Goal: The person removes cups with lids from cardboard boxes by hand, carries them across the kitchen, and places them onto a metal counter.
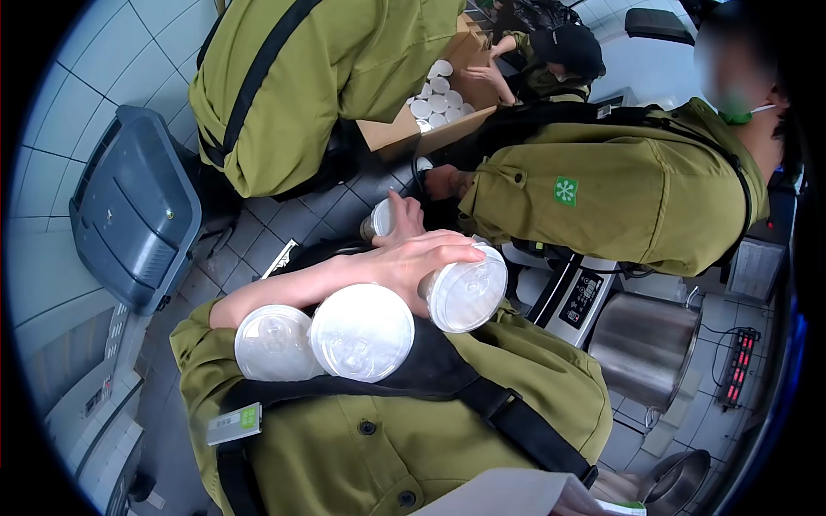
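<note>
White-lidded cups (361,333) crowd the wearer's chest at the centre of the frame, apparently tucked there so crossed arms can brace several at once! Left hand (403,266) reaches across, fingers curled over the rim of the right-hand cup (470,292), likely to stop it tipping. Right hand (408,222) sits beside a farther cup (379,220), grip part-hidden, can't tell! Upper middle, an open carton (473,84) presumably keeps more lidded tubs (438,103) grouped.
</note>
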Demonstrator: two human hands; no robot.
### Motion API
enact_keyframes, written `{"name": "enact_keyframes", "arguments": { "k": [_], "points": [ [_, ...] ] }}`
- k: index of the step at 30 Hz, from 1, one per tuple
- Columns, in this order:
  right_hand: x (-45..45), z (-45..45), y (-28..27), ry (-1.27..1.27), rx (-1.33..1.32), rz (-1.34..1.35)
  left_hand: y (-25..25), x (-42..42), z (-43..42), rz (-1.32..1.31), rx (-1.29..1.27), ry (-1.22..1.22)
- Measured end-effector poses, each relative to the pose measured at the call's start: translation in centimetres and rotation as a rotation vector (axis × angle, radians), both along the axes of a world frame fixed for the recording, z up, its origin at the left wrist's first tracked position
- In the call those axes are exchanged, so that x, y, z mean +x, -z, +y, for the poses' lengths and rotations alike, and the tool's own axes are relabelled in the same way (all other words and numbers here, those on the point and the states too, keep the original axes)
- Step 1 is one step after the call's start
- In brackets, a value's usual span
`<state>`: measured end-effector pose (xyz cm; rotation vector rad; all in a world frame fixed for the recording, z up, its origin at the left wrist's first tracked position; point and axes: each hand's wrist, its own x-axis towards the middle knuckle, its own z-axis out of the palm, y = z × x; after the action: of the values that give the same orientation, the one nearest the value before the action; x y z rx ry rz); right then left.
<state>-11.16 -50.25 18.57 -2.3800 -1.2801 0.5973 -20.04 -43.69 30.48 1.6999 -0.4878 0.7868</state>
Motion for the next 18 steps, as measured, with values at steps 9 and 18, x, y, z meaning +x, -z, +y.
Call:
{"name": "enact_keyframes", "arguments": {
  "k": [9,18],
  "points": [
    [0.1,-0.1,0.3,0.011,-0.029,0.016,0.5,-0.2,-0.3,0.009,-0.004,0.045],
    [0.3,-0.3,1.1,0.017,-0.033,0.021,0.2,-0.4,-0.4,0.015,-0.001,0.057]
  ]
}}
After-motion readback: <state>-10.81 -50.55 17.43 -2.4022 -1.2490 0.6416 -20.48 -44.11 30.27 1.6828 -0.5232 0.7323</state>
